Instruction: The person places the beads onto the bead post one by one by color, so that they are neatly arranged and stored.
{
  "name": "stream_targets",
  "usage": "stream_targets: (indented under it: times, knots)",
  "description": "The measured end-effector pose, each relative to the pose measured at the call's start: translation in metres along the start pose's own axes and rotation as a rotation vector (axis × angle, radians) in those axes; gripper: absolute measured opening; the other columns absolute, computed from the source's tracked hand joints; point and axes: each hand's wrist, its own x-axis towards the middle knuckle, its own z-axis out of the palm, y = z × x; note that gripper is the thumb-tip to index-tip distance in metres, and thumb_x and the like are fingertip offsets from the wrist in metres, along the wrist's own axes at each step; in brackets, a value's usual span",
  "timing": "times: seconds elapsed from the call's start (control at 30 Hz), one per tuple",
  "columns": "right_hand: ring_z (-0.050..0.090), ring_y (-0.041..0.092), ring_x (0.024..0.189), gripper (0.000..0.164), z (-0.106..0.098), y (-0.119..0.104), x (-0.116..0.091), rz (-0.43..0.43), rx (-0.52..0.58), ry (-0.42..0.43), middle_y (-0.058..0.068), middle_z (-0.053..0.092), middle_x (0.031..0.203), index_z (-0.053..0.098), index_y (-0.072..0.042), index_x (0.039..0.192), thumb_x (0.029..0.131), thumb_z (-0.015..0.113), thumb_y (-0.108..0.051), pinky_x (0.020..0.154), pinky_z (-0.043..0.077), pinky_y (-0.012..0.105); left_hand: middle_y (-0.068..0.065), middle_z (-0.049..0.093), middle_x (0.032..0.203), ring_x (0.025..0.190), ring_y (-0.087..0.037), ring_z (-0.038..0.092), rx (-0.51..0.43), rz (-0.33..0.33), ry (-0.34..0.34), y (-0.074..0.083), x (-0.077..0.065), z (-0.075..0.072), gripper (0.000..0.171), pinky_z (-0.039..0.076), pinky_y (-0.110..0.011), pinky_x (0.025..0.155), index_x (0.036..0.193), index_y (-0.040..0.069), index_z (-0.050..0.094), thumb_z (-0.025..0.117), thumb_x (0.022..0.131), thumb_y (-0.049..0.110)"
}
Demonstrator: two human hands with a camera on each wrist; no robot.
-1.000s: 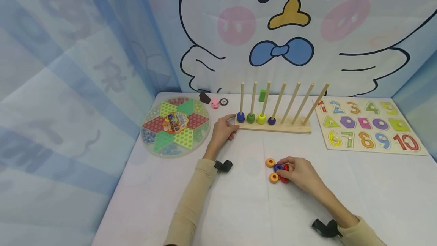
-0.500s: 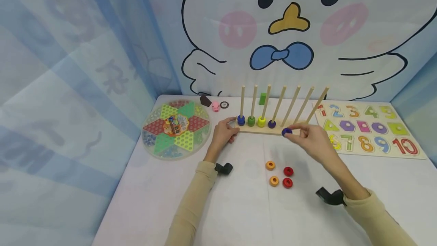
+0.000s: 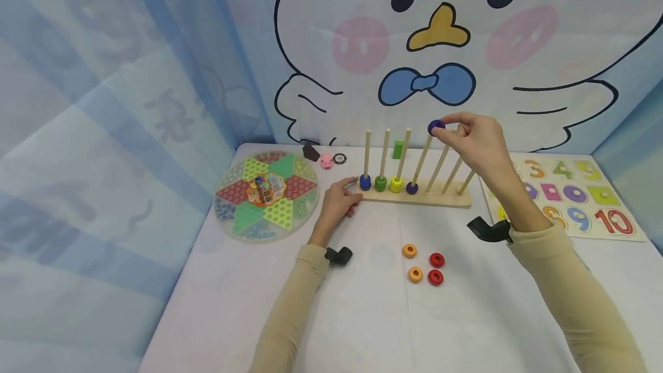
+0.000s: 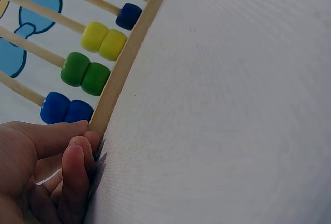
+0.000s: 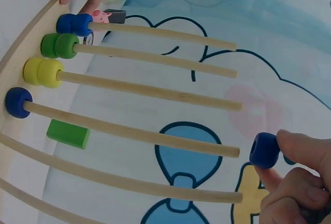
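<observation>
My right hand [image 3: 480, 141] pinches a dark blue wooden bead [image 3: 436, 127] between thumb and finger. In the right wrist view the bead [image 5: 265, 150] is just off the tip of the fourth peg [image 5: 207, 145]. That peg carries one dark blue bead [image 3: 411, 188] at its foot. The first three pegs hold pairs of blue beads [image 4: 66, 109], green beads [image 4: 85, 74] and yellow beads [image 4: 103, 41]. The other pegs rise bare from the long wooden base [image 3: 440, 199]. At the base's left end, my left hand [image 3: 336, 206] grips the corner with thumb and fingers.
Two orange rings [image 3: 415, 274] and two red rings [image 3: 435, 277] lie in front of the rack. A round star-patterned game board [image 3: 266, 195] sits left, a number puzzle board [image 3: 564, 194] right. Behind are a green block [image 3: 397, 149] and a pink pig figure [image 3: 326, 160].
My right hand has picked the dark blue bead from among the loose rings and raised it to the top of the fourth peg. The left hand stays at the base.
</observation>
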Motion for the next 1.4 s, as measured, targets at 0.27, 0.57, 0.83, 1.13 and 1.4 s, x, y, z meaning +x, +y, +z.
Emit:
stream_targets:
  times: [0.27, 0.57, 0.83, 1.13, 1.4]
  knots:
    - [0.037, 0.019, 0.046, 0.05, 0.007, 0.011, 0.003, -0.005, 0.016, 0.038, 0.007, 0.045, 0.058, 0.064, -0.004, 0.121, 0.088, 0.065, -0.042, 0.036, 0.025, 0.029, -0.002, 0.063, 0.061, 0.04, -0.011, 0.053, -0.011, 0.005, -0.009, 0.002, 0.0, 0.003, 0.051, 0.049, -0.026, 0.039, 0.133, 0.014, 0.055, 0.071, 0.084, 0.016]
    - [0.035, 0.018, 0.041, 0.041, 0.01, 0.011, 0.006, -0.005, -0.059, 0.026, 0.007, 0.044, 0.056, 0.067, -0.007, 0.115, 0.09, 0.063, -0.04, 0.033, 0.023, 0.028, -0.002, 0.063, 0.061, 0.04, -0.011, 0.053, -0.011, -0.001, -0.014, 0.001, 0.0, 0.005, 0.051, 0.05, -0.027, 0.039, 0.133, 0.014, 0.056, 0.071, 0.084, 0.015]
    - [0.034, 0.019, 0.043, 0.044, 0.008, 0.013, -0.008, -0.006, -0.019, 0.055, 0.008, 0.041, 0.056, 0.067, -0.008, 0.114, 0.09, 0.062, -0.044, 0.035, 0.023, 0.029, -0.002, 0.063, 0.061, 0.041, -0.012, 0.053, -0.007, -0.004, -0.014, 0.003, 0.001, 0.006, 0.051, 0.049, -0.026, 0.038, 0.133, 0.015, 0.055, 0.07, 0.084, 0.015]
    - [0.03, 0.017, 0.043, 0.042, 0.019, 0.033, -0.056, 0.071, 0.147, -0.028, 0.006, 0.037, 0.053, 0.068, -0.009, 0.112, 0.088, 0.065, -0.043, 0.034, 0.021, 0.031, -0.003, 0.063, 0.062, 0.042, -0.012, 0.053, -0.013, -0.008, -0.016, 0.0, 0.0, 0.003, 0.052, 0.05, -0.027, 0.04, 0.134, 0.015, 0.055, 0.071, 0.084, 0.015]
    - [0.032, 0.014, 0.047, 0.042, 0.054, 0.06, -0.088, 0.159, 0.196, -0.193, 0.0, 0.036, 0.053, 0.067, -0.006, 0.11, 0.088, 0.065, -0.041, 0.04, 0.027, 0.029, -0.003, 0.062, 0.061, 0.041, -0.011, 0.053, -0.014, 0.011, -0.008, -0.002, 0.0, -0.001, 0.051, 0.049, -0.027, 0.039, 0.133, 0.015, 0.055, 0.07, 0.085, 0.016]
